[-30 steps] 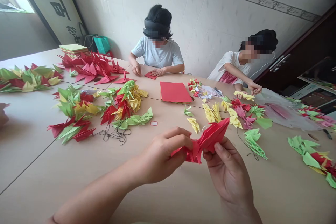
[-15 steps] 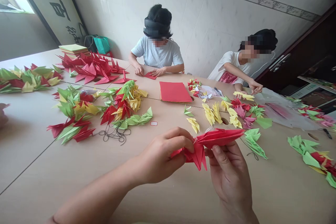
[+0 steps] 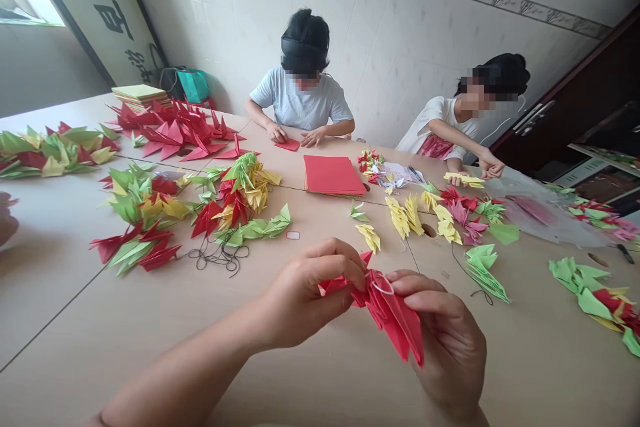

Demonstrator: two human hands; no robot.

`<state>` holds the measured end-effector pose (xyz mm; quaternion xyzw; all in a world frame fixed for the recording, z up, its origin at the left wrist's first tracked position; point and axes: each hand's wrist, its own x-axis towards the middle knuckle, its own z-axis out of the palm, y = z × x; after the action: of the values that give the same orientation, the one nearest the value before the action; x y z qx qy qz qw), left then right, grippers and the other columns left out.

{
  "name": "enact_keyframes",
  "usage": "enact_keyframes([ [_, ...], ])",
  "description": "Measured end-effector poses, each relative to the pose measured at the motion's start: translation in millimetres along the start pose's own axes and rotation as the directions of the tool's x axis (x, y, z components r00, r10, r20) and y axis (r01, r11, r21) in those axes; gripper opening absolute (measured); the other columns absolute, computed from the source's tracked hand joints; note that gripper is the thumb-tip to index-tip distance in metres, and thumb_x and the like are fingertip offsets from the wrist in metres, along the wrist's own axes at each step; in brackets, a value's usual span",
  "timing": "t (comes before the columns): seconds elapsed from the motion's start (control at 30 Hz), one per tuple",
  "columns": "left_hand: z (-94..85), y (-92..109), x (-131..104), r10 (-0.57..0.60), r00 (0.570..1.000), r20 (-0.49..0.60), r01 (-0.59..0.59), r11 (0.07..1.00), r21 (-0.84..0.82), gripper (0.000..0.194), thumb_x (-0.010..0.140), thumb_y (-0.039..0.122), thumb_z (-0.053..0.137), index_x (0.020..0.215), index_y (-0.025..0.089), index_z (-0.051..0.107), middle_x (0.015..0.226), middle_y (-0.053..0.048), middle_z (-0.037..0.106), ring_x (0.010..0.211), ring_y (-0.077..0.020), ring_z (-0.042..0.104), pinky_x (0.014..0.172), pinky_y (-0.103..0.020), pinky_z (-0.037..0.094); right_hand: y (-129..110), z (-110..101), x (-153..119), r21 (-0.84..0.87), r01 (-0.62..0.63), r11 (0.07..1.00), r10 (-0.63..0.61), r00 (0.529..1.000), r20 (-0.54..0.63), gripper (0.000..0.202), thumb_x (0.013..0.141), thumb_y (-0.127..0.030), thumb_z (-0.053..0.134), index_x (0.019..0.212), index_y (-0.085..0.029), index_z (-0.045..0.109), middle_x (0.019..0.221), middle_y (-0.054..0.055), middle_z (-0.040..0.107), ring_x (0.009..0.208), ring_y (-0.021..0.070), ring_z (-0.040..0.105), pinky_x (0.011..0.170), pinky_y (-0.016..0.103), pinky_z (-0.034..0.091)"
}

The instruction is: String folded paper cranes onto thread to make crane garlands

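Note:
A bundle of red paper cranes (image 3: 395,320) hangs between my two hands above the near part of the table, its points tilted down to the right. My left hand (image 3: 313,297) pinches its left end with bent fingers. On the right side, my right hand (image 3: 447,337) grips the bundle near the top, the thumb mostly hidden. A thin white loop (image 3: 383,283), string or elastic, shows on the bundle between the hands. Beyond them lie small yellow folded papers (image 3: 369,238) and a stack of red paper squares (image 3: 334,175).
Folded-paper clusters (image 3: 143,193) cover the left, with black cord (image 3: 219,255) beside them. Large red cranes (image 3: 170,130) lie farther back. Green pieces (image 3: 486,273) and a mixed strand (image 3: 595,300) are at right. Two people (image 3: 303,100) work across the table (image 3: 200,353).
The red bundle has turned from pointing right to hanging downward. My right hand has rotated over it, and the white loop is plainer. Across the table, the red sheet is folded smaller.

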<state>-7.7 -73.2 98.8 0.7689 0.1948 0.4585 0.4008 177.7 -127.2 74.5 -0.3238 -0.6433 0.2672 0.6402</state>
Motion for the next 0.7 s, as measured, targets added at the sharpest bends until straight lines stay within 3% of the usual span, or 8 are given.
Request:
enact_keyframes([
  [0.3,0.8,1.1,0.5,-0.081,0.997,-0.012,0.080,0.993,-0.091,0.021,0.074,-0.004,0.061,0.080,0.016,0.063,0.090,-0.006,0.065,0.087,-0.0150,0.063,0.078,-0.026,0.051,2.1,-4.0,-3.6,-0.058,0.030,0.998,-0.025,0.996,0.088,0.036,0.082,0.003,0.055,0.105,-0.025,0.061,0.105,0.001,0.065,0.109,0.0164,0.059,0.095,0.034,0.052],
  [0.43,1.7,4.3,0.7,-0.208,0.976,0.069,0.217,0.956,-0.196,0.010,0.077,0.006,0.066,0.080,0.015,0.065,0.085,-0.005,0.064,0.079,-0.0146,0.061,0.071,-0.025,0.051,3.6,-1.1,-4.0,-0.123,-0.005,0.992,0.010,0.999,0.039,0.033,0.082,0.000,0.059,0.103,-0.025,0.062,0.104,0.001,0.067,0.103,0.0147,0.063,0.091,0.029,0.053],
  [0.6,-2.8,1.0,2.0,-0.339,0.934,0.115,0.354,0.829,-0.433,0.006,0.079,0.020,0.070,0.079,0.014,0.068,0.080,-0.005,0.066,0.075,-0.0146,0.062,0.071,-0.027,0.052,5.5,-3.4,-5.3,0.012,-0.268,0.963,0.268,0.961,-0.070,0.019,0.082,-0.013,0.067,0.095,-0.027,0.067,0.092,-0.001,0.071,0.086,0.0130,0.067,0.076,0.024,0.057],
  [0.7,-6.9,-2.0,3.8,-0.392,0.919,-0.035,0.316,0.789,-0.527,0.008,0.079,0.021,0.072,0.076,0.016,0.067,0.074,-0.002,0.065,0.069,-0.0113,0.059,0.064,-0.023,0.050,6.6,-7.4,-1.7,0.214,-0.387,0.897,0.413,0.906,-0.091,0.012,0.080,-0.023,0.072,0.090,-0.026,0.070,0.082,-0.002,0.072,0.075,0.0106,0.067,0.071,0.021,0.056],
])
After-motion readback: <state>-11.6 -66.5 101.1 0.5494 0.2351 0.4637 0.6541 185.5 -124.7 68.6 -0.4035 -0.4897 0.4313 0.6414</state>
